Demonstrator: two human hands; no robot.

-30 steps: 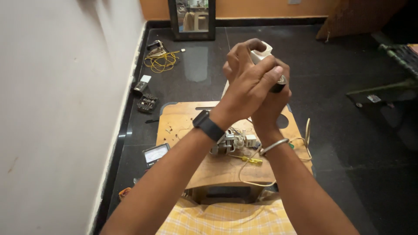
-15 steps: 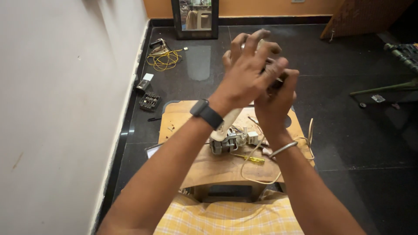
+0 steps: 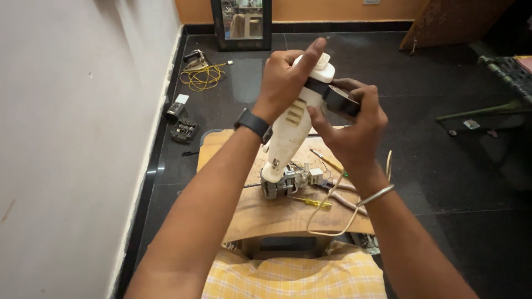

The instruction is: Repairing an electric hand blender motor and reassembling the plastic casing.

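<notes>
We hold a white, elongated appliance housing point(image 3: 296, 119) tilted above the wooden desk point(image 3: 260, 207), its far end raised and its near end low over the exposed motor point(image 3: 282, 181) on the desk. Our left hand point(image 3: 285, 83) wraps its fingers closed around the far part of the housing, thumb stretched up along the tip. Our right hand point(image 3: 352, 124) grips a black roll of tape point(image 3: 339, 101), fingers closed on it, pressed against the black band that circles the housing near its far end. A yellow-handled screwdriver point(image 3: 311, 202) lies on the desk just near of the motor, and a pale cord point(image 3: 338, 207) loops to the right of it. On the dark floor, far to the left by the wall, a coil of yellow wire point(image 3: 204, 75) lies near a framed mirror point(image 3: 241, 23).
</notes>
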